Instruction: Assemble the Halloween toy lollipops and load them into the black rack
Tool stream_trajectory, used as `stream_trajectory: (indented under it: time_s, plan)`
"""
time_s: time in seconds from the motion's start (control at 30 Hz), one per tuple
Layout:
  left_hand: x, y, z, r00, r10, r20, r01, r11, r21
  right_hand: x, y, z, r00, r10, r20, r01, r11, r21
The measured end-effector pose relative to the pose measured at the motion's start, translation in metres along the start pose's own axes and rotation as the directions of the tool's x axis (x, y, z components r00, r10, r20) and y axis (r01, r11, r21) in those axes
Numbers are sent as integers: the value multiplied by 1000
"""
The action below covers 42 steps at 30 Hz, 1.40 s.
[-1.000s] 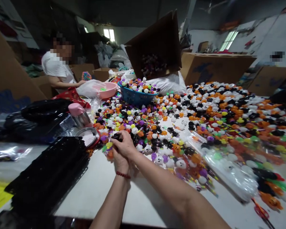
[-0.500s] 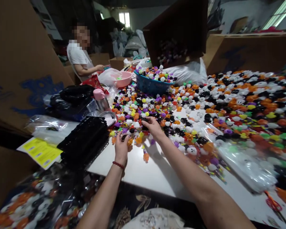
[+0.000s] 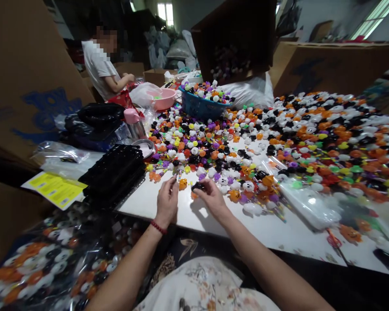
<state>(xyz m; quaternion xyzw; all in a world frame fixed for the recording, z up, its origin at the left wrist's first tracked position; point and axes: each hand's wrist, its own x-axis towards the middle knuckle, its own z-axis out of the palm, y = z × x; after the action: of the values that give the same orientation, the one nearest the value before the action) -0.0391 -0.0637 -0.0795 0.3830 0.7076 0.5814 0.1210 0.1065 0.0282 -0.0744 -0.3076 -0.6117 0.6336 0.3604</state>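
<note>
Over the front part of the white table (image 3: 142, 206), my right hand (image 3: 210, 196) pinches a small black figure (image 3: 197, 186) between thumb and fingers. To its left, my left hand (image 3: 167, 199) has its fingers closed together; what they hold, if anything, is hard to make out. An orange pumpkin figure (image 3: 183, 184) lies between the two hands. Just beyond them spreads a heap of small orange, white, black, purple and green figures (image 3: 194, 151).
A black stack (image 3: 112, 177) and yellow-printed sheets (image 3: 56, 189) lie at the left. Behind stand a blue basin (image 3: 202, 107) of figures and a pink basin (image 3: 164, 98). Clear plastic bags (image 3: 311, 207) and red scissors (image 3: 333, 239) are at the right. A person in white (image 3: 99, 69) sits back left.
My right hand has drawn back from the heap toward the table's front and now holds a black figure. My left hand's fingers have closed together. The view has shifted slightly.
</note>
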Motion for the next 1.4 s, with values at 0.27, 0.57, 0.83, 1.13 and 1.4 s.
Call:
stream_trajectory:
  time_s: [0.27, 0.57, 0.83, 1.13, 1.4]
  plan:
    - [-42, -11, 18, 933, -295, 206, 360, 771, -525, -18, 13, 15, 882, -330, 336, 466, 716, -520]
    - [-33, -7, 4, 864, -287, 413, 501, 573, -649, 19, 23, -14, 853, -180, 490, 522, 288, -803]
    - [-43, -6, 7, 876, -309, 371, 476, 683, -554, -32, 10, -20, 925, -225, 306, 379, 572, -727]
    - [-47, 10, 14, 898, -306, 315, 401, 865, -302, -55, -3, -29, 882, -285, 375, 469, 442, -765]
    - [-49, -1, 17, 916, -250, 313, 325, 921, -215, -57, -14, -27, 896, -248, 369, 444, 543, -713]
